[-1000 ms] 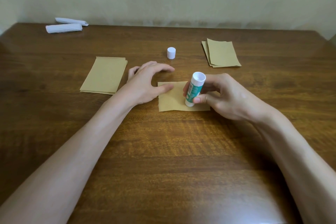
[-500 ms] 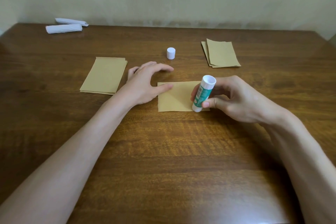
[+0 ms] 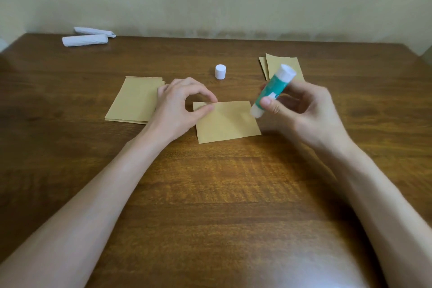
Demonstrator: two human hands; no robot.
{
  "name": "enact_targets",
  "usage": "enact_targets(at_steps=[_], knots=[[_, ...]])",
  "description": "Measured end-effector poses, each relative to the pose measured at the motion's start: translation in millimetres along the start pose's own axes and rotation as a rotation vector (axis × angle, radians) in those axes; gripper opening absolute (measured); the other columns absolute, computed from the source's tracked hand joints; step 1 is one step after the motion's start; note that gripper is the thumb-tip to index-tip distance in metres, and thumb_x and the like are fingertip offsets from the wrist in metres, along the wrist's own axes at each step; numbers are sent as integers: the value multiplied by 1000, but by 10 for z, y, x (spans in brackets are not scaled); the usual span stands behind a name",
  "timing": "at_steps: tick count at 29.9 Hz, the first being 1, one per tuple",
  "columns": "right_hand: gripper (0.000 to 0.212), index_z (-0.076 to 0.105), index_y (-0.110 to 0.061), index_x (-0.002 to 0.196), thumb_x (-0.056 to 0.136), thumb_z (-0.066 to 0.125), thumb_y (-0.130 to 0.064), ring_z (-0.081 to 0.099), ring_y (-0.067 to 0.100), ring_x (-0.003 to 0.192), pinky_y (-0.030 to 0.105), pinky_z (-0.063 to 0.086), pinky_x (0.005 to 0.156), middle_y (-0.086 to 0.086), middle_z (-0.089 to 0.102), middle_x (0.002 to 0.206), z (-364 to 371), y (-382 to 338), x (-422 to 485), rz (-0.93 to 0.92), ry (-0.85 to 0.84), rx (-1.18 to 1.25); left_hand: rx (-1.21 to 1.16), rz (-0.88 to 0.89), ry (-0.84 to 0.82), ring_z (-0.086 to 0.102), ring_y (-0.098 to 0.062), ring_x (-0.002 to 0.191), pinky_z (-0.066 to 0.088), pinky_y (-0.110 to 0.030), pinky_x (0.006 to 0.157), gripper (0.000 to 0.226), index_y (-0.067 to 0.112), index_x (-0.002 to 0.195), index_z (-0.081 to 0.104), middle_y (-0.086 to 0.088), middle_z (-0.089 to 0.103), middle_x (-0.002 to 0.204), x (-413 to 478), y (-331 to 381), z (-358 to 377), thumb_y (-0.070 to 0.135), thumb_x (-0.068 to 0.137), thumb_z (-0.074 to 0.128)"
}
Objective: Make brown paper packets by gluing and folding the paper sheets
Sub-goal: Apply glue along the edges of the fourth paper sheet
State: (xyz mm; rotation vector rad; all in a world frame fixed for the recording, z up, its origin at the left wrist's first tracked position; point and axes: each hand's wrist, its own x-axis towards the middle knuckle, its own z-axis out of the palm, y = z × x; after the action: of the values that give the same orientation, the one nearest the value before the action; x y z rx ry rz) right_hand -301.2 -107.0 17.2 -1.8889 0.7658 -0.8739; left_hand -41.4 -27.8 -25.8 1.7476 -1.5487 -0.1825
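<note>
Dark wooden table [image 3: 222,194], plain wall behind. Lay flat at centre, slightly skewed: small folded brown paper sheet [image 3: 229,124]. Pinched at its upper-left corner by left hand [image 3: 180,110], thumb & forefinger curled onto the edge; 0.5 s earlier held down there w/ spread fingers. Gripped in right hand [image 3: 311,112]: green-and-white glue stick [image 3: 272,89], tilted, lifted clear by the sheet's right edge; had been down on the sheet near that edge just before. Prob. meant gluing pass done, fold or flap lift next. Further back, left: stack of flat brown paper sheets [image 3: 135,100], just beside left hand. Beyond centre: small white cap [image 3: 220,71], upright, alone. Far right: second pile of brown paper pieces [image 3: 275,60], poss. finished packets. Far left corner: two white paper rolls [image 3: 85,39].
</note>
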Motion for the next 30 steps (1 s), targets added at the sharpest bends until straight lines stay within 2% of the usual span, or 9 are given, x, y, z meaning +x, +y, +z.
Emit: enact_targets(at_steps=[2,3,6,9,13,18,23,26,30], knots=[[26,75,-13,118,94,79,-23,75,14,108,44,61,97,-5,78,115,108,68,7,-9,-69,-56,21,-4,-8,52,-5,121,25,-40,107,12,40,100,73,20,69,110,-1,6,-12,33,91,77],[25,75,-13,118,95,78,-22,74,14,107,44,60,96,-6,77,115,162,97,16,-25,-90,-95,32,-7,-17,52,-5,122,24,-39,106,13,40,101,73,20,69,110,0,8,-15,33,91,77],[25,75,-17,119,95,79,-26,72,9,105,37,59,94,-10,76,114,291,142,53,-57,-104,-186,43,-10,-36,51,-4,123,23,-37,105,15,41,103,73,22,70,110,-3,7,-7,32,92,76],[26,75,-21,117,94,80,-31,70,2,100,23,58,83,-14,76,110,382,157,72,-49,-99,-217,33,-15,-72,51,-3,123,23,-35,103,16,41,104,73,23,70,110,-5,15,-7,29,93,75],[32,72,-29,115,88,83,-41,70,-1,97,10,49,74,-17,74,107,467,167,75,-49,-114,-297,29,-18,-136,48,-6,127,26,-40,105,22,46,103,71,24,68,114,8,17,-22,26,95,73],[28,70,-34,115,90,81,-42,65,-12,95,5,46,77,-24,69,99,453,114,87,-59,-146,-401,36,-12,-213,41,-4,132,22,-38,102,20,48,101,72,27,63,121,21,-14,-30,29,98,70],[26,71,-32,123,98,74,-29,62,-8,98,9,41,87,-24,69,108,405,88,102,-30,-240,-442,71,-2,-250,36,-5,137,19,-38,104,22,50,104,73,30,60,128,33,-33,-35,29,101,66],[22,71,-31,120,98,74,-28,61,-6,99,7,40,86,-24,69,107,386,93,108,-35,-254,-461,74,-11,-260,36,-6,138,18,-37,104,22,50,105,73,29,59,130,35,-33,-30,30,101,64],[20,72,-32,115,96,76,-30,61,-14,95,0,39,81,-23,71,101,371,85,85,-59,-242,-468,73,-21,-261,36,-6,137,19,-38,105,21,50,107,73,28,59,130,39,-29,-34,31,101,65]])
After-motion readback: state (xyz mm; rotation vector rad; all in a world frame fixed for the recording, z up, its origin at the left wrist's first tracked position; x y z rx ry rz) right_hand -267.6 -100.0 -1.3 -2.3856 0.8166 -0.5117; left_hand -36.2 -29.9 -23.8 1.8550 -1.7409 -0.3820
